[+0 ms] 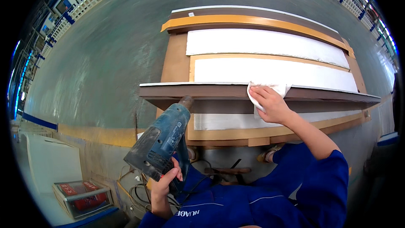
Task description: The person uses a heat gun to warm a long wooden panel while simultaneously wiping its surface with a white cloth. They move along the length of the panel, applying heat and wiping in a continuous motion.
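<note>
My left hand (168,177) is wrapped round the handle of a blue heat gun (162,137). The metal nozzle points up and away, close to the left part of a long dark brown panel (211,92) with a white upper edge. My right hand (271,103) presses a white cloth (276,88) over that edge, right of the panel's middle. Beneath and behind the panel lie white foam strips (270,70) on brown cardboard. Farther back, a second brown panel (253,13) has an orange-yellow strip (253,20) along its near side.
A glass-fronted box with red objects (84,198) stands at lower left beside a pale cabinet (55,160). Cables (135,194) hang or lie near my left forearm. White fencing (86,6) with blue posts borders the green floor (101,59) in the distance.
</note>
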### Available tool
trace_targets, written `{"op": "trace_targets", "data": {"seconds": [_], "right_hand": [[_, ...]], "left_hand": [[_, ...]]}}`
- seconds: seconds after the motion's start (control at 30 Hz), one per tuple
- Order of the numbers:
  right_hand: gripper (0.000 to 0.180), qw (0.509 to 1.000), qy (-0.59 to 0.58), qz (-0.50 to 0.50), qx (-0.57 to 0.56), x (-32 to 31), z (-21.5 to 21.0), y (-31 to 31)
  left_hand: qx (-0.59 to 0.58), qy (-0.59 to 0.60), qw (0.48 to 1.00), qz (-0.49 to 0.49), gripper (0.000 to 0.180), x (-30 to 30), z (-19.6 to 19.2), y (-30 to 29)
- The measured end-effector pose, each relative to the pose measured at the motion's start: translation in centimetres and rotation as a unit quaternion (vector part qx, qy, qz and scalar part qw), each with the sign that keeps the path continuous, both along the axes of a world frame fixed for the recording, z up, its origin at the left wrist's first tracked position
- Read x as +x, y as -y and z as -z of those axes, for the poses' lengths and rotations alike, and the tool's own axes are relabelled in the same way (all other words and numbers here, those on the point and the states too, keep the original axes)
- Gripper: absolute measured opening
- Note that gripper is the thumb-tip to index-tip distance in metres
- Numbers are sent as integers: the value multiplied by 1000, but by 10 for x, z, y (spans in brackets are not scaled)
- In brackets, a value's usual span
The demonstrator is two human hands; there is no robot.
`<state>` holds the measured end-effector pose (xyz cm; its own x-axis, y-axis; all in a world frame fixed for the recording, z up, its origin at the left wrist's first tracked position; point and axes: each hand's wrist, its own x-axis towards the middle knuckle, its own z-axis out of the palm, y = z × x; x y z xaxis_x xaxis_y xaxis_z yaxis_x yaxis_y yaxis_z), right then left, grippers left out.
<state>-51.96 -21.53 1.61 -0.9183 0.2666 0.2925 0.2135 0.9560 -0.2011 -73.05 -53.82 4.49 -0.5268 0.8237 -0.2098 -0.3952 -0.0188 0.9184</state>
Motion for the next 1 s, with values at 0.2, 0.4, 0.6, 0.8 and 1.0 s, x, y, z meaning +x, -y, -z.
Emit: {"op": "trace_targets", "data": {"seconds": [0.2,0.4,0.6,0.8,1.0], "right_hand": [[57,1000,-15,-17,17,-53,9,18],[56,999,-20,-30,31,-89,14,28],[58,997,-32,-49,40,-126,19,43],[56,996,-36,-64,48,-169,22,57],[54,994,-50,-81,60,-205,27,67]], "left_hand": [[34,29,999,0,48,-21,11,13],[56,35,998,-21,49,-39,18,18],[66,38,996,-41,48,-51,20,17],[79,67,993,-62,49,-60,28,25],[51,48,992,-103,52,-71,34,32]]}}
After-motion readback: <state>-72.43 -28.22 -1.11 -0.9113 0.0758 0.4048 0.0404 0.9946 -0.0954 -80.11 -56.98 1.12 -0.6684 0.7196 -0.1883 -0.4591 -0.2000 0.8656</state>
